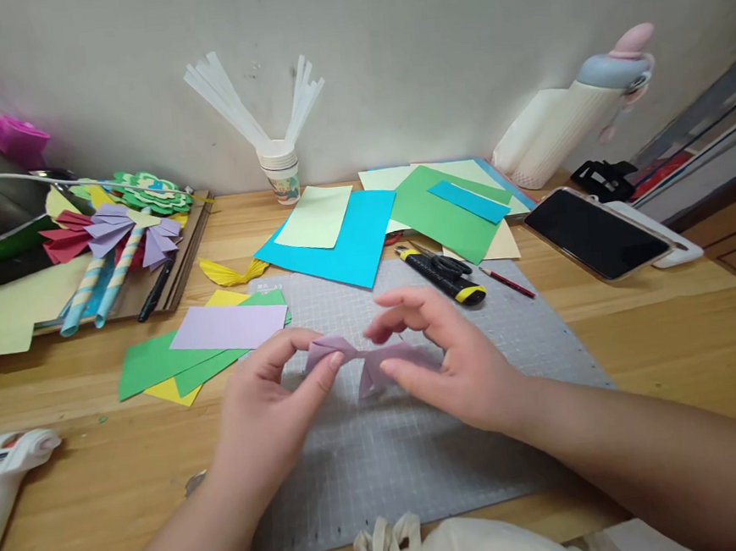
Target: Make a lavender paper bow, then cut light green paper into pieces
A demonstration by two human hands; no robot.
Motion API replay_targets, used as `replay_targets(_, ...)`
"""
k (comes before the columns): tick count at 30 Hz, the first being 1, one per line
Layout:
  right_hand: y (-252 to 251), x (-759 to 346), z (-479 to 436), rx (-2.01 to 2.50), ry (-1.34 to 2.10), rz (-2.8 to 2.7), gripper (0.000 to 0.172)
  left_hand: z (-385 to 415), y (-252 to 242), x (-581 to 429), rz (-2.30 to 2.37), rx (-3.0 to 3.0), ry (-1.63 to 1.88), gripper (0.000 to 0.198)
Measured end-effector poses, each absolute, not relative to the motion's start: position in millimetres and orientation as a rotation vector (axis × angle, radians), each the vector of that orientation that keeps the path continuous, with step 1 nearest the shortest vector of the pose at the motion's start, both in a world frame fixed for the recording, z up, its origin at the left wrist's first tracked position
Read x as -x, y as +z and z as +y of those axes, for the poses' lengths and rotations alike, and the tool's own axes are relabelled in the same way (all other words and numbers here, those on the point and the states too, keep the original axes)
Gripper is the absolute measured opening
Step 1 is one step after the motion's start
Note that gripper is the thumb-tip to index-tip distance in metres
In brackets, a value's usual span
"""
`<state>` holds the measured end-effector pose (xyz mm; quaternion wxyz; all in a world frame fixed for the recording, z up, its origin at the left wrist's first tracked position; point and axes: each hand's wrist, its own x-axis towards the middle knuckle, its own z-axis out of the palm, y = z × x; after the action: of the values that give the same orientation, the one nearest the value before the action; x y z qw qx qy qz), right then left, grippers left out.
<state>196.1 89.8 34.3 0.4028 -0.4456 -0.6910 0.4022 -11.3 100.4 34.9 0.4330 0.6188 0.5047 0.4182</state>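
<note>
A light purple folded paper bow (373, 370), pinched narrow in the middle with a flared wing on each side, is held up over the grey cutting mat (334, 490). My left hand (276, 401) is closed on its left wing, thumb in front and index finger behind. On the right wing lies the thumb of my right hand (457, 362); the index and middle fingers arch above the paper, and the lower fingers are partly hidden. Left of the mat, a flat purple paper strip (228, 327) rests on green strips (152, 366) and yellow ones.
Behind the mat are blue paper (365, 242), green paper (452, 209), a box cutter (441, 276) and a pencil (507, 281). A glue gun (8, 482) lies at left, a phone (597, 232) at right. White sticks stand in paper cups (282, 176).
</note>
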Motion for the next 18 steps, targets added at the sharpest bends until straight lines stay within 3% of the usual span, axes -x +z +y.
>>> replay_targets(2, 32, -197, 96, 1.129, 1.084, -1.578, 0.044, 104, 34, 12, 1.231, -1.233, 1.058, 0.014)
replay_targets(6, 27, -197, 107, 1.196, 1.366, -1.275, 0.015, 109, 33, 11, 1.151, -0.895, 1.064, 0.025)
replay_targets(13, 24, -196, 107, 1.146, 1.518, -1.080, 0.016, 110, 31, 10, 1.102, -0.831, 0.882, 0.035)
replay_targets(18, 27, -196, 103, 1.126, 1.388, -1.186, 0.012, 107, 37, 9, 1.084, -0.958, 0.870, 0.024)
